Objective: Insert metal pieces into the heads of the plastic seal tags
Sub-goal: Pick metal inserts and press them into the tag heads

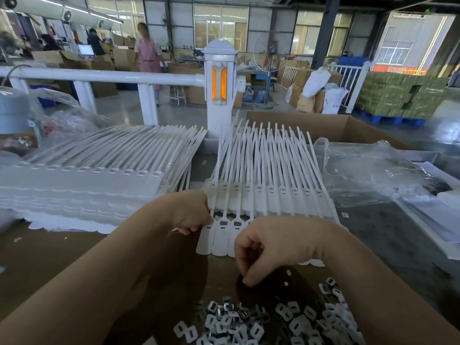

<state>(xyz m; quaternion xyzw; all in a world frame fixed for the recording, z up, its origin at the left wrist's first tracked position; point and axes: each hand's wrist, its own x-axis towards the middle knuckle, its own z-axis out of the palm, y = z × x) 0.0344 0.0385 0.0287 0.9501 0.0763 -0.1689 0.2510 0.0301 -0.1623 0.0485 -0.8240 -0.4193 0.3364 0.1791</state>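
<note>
— Hands first: where are they, and what are they doing?

— Left hand (191, 210) sits at centre frame, fingers curled, pinching the left edge of the row of white plastic seal tags (224, 232) joined side by side on the brown cardboard work surface (49, 257). Right hand (263, 247) hovers just lower right of that, fingers curled downward with thumb and forefinger drawn together; whether a piece sits between the fingertips I cannot tell.

— And the metal parts?

— Small silver square metal pieces (249, 322) lie heaped along the bottom centre, directly below the right hand and apart from it. Fingertips point at the bare cardboard just above the heap.

— Anything else of the tags?

— Behind the held row, a second layer of white tags (268, 180) fans upward with its tails toward the upper centre. At left, a tall stack of white tag sheets (82, 190) rests. Crumpled clear plastic bag (368, 175) lies at right.
</note>
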